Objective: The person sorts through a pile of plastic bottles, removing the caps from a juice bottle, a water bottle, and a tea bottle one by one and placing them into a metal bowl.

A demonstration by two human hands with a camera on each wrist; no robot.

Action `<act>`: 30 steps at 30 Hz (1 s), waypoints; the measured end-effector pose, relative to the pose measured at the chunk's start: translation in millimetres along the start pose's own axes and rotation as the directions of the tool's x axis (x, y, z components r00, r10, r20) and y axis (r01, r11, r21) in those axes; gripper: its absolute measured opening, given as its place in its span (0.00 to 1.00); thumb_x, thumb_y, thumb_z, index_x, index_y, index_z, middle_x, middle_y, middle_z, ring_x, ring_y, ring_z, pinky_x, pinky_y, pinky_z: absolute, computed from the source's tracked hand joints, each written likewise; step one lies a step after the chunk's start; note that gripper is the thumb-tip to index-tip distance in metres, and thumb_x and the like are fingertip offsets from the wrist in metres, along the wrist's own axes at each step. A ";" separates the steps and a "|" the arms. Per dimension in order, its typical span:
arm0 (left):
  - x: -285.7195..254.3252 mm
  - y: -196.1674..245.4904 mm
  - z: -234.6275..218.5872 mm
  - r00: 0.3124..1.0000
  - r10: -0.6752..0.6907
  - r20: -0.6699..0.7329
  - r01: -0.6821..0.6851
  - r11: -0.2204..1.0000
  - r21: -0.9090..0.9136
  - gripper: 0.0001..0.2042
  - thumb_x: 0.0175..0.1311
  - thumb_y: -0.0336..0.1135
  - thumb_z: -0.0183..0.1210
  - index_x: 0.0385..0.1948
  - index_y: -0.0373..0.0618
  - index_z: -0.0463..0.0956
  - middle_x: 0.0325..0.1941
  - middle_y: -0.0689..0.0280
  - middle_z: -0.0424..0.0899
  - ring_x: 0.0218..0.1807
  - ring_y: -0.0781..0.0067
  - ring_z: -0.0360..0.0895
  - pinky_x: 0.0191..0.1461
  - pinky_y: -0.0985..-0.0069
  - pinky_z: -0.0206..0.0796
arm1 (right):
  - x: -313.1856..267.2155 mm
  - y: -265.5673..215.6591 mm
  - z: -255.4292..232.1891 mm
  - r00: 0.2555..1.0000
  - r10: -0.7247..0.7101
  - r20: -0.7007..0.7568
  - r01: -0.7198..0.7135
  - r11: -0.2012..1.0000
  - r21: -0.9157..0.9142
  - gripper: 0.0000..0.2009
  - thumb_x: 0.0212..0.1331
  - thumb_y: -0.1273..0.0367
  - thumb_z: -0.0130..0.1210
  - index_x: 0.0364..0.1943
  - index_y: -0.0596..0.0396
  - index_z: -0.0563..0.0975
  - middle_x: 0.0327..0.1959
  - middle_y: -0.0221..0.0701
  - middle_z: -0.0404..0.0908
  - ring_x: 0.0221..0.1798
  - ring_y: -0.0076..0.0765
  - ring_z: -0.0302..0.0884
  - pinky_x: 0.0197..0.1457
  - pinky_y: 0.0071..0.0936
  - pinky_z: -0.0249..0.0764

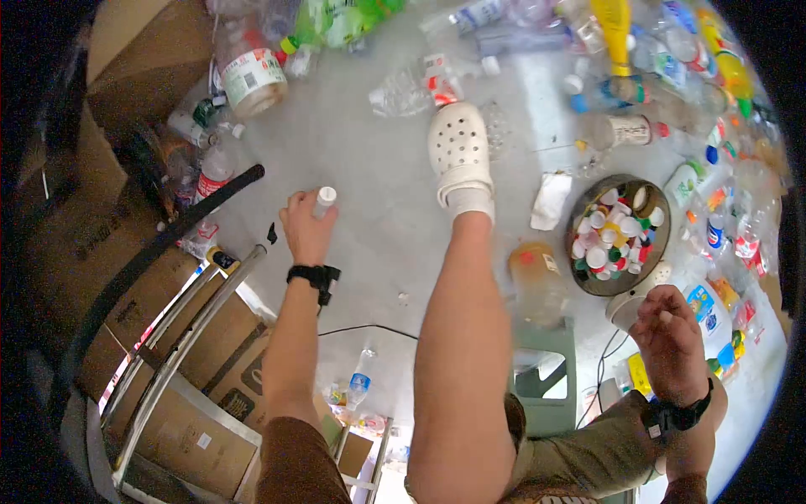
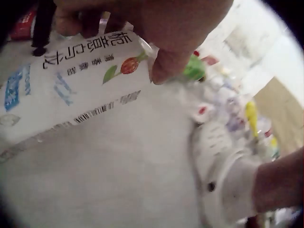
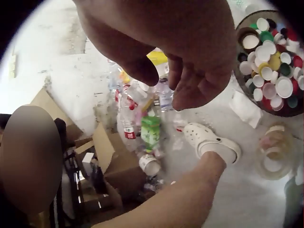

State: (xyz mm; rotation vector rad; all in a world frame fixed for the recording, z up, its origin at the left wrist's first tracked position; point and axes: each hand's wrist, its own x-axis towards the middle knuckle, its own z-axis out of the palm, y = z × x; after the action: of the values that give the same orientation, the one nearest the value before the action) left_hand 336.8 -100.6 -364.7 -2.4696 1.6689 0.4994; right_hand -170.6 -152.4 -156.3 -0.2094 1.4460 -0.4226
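My left hand (image 1: 309, 231) grips a bottle whose white cap (image 1: 326, 197) points up toward the head camera. In the left wrist view, the left hand (image 2: 175, 28) has its thumb and fingers around that bottle, and its white label (image 2: 80, 85) shows dark characters, a fruit drawing and a barcode. Over the right knee area hangs my right hand (image 1: 672, 344), fingers loosely bent and holding nothing. The right wrist view shows a gap between thumb and fingers of the right hand (image 3: 175, 52). A round tray of loose caps (image 1: 579, 277) lies beyond it.
Plastic bottles (image 1: 630, 130) crowd the far and right floor. A white clog (image 1: 460, 147) stands mid-floor, with a crumpled white paper (image 1: 551, 202) and a wide amber jar (image 1: 537, 273) to its right. Cardboard boxes (image 1: 180, 420) and a metal frame (image 1: 172, 361) fill the left side; a green stool (image 1: 537, 336) is near.
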 end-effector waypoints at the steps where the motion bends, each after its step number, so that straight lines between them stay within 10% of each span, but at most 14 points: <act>1: -7.2 26.6 -20.8 0.998 0.014 -0.056 -0.018 0.997 -0.082 0.18 0.53 0.37 0.63 0.48 0.47 0.79 0.51 0.60 0.75 0.51 0.57 0.71 0.55 0.66 0.66 | -10.1 -2.6 0.8 1.000 -0.020 0.023 0.020 1.000 0.011 0.17 0.57 0.66 0.55 0.50 0.55 0.71 0.41 0.31 0.77 0.41 0.28 0.75 0.44 0.24 0.71; 4: -27.5 83.5 -84.3 0.986 0.020 -0.164 -0.115 0.795 -0.596 0.17 0.57 0.33 0.61 0.49 0.44 0.78 0.48 0.63 0.74 0.52 0.65 0.71 0.57 0.71 0.63 | -38.4 -12.1 6.8 0.993 -0.071 0.099 0.073 0.997 -0.011 0.16 0.58 0.67 0.54 0.50 0.56 0.71 0.42 0.32 0.77 0.41 0.29 0.76 0.45 0.26 0.72; 7: -63.5 139.8 -166.8 0.997 -0.001 -0.082 -0.078 0.307 -0.948 0.21 0.62 0.31 0.56 0.58 0.43 0.70 0.57 0.66 0.73 0.59 0.70 0.69 0.64 0.71 0.59 | -62.5 -7.1 4.4 0.964 -0.129 0.233 0.146 0.988 -0.055 0.16 0.61 0.68 0.52 0.52 0.55 0.71 0.44 0.31 0.77 0.44 0.29 0.76 0.47 0.27 0.72; 12: -149.7 214.3 -272.9 0.923 0.287 -0.258 -0.205 -0.200 -0.958 0.28 0.63 0.43 0.59 0.63 0.43 0.64 0.61 0.61 0.72 0.63 0.65 0.68 0.67 0.62 0.58 | -98.1 3.4 -13.0 0.810 -0.205 0.549 0.182 0.979 0.096 0.25 0.68 0.55 0.48 0.64 0.51 0.62 0.54 0.34 0.74 0.52 0.35 0.76 0.51 0.33 0.74; 18: -275.2 275.9 -300.3 0.929 0.323 -0.179 -0.075 -0.309 -0.948 0.30 0.59 0.42 0.66 0.61 0.41 0.67 0.65 0.65 0.69 0.65 0.68 0.65 0.69 0.66 0.55 | -145.6 13.8 -37.8 0.509 -0.300 0.807 0.028 0.943 0.333 0.28 0.70 0.47 0.39 0.67 0.47 0.56 0.55 0.35 0.73 0.50 0.38 0.78 0.45 0.34 0.78; 19: -291.8 279.4 -300.8 0.936 0.297 -0.189 -0.102 -0.284 -0.953 0.30 0.59 0.41 0.65 0.62 0.41 0.66 0.65 0.64 0.69 0.65 0.68 0.65 0.69 0.66 0.54 | -143.9 23.0 -44.6 0.593 -0.291 0.751 0.042 0.942 0.332 0.26 0.70 0.48 0.40 0.65 0.45 0.58 0.51 0.32 0.75 0.42 0.32 0.78 0.37 0.28 0.77; 26: -375.4 288.2 -319.6 0.901 0.284 -0.328 -0.345 0.011 -0.939 0.32 0.61 0.44 0.63 0.63 0.37 0.63 0.65 0.60 0.68 0.65 0.68 0.65 0.68 0.67 0.55 | -183.3 32.5 -86.1 0.472 -0.354 0.807 0.185 0.935 0.303 0.24 0.69 0.47 0.42 0.60 0.44 0.65 0.43 0.25 0.77 0.31 0.21 0.70 0.27 0.20 0.66; 30: -403.4 303.6 -341.1 0.796 0.277 -0.538 -0.600 0.242 -0.763 0.21 0.67 0.40 0.55 0.56 0.37 0.67 0.54 0.62 0.71 0.57 0.69 0.68 0.63 0.69 0.59 | -191.1 34.2 -96.1 0.521 -0.303 0.798 0.208 0.952 0.225 0.26 0.66 0.42 0.42 0.56 0.45 0.70 0.37 0.25 0.78 0.25 0.20 0.65 0.21 0.16 0.59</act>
State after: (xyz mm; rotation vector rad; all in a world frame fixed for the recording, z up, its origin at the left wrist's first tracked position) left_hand -9.1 42.1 116.2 -2.6645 2.8865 1.6313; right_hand -273.1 -33.6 -6.9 -0.4766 0.4295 -0.5397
